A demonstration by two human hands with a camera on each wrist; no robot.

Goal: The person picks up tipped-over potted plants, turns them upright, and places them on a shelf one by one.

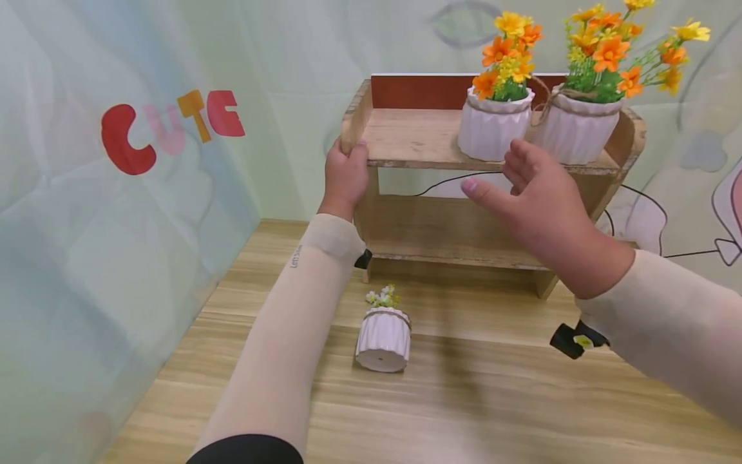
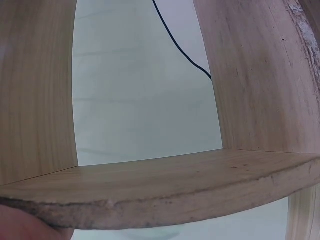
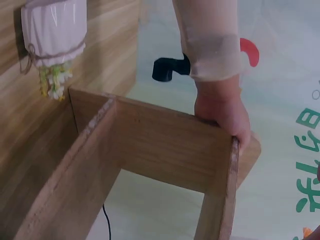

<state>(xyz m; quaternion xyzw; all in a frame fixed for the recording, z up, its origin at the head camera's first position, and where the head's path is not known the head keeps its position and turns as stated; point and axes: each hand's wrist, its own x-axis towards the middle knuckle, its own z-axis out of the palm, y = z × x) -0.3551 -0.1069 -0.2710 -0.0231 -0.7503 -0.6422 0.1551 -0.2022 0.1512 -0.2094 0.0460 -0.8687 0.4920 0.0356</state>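
- The wooden shelf (image 1: 411, 135) stands on the table (image 1: 522, 412), in front of the patterned backdrop (image 1: 301, 71).
- The left hand (image 1: 346, 177) grips the shelf's left end, where its upper board meets the side panel.
- The right hand (image 1: 545, 206) is wide, thumb apart from its fingers, before the right part of the shelf's upper board; whether it touches anything there, I cannot tell.
- Two white pots with orange and yellow flowers, the left pot (image 1: 495, 125) and the right pot (image 1: 580, 129), stand upright on the shelf's upper board, toward its right end.
- A smaller pot (image 1: 382, 338) with white flowers lies on its side before the shelf, flowers toward it.
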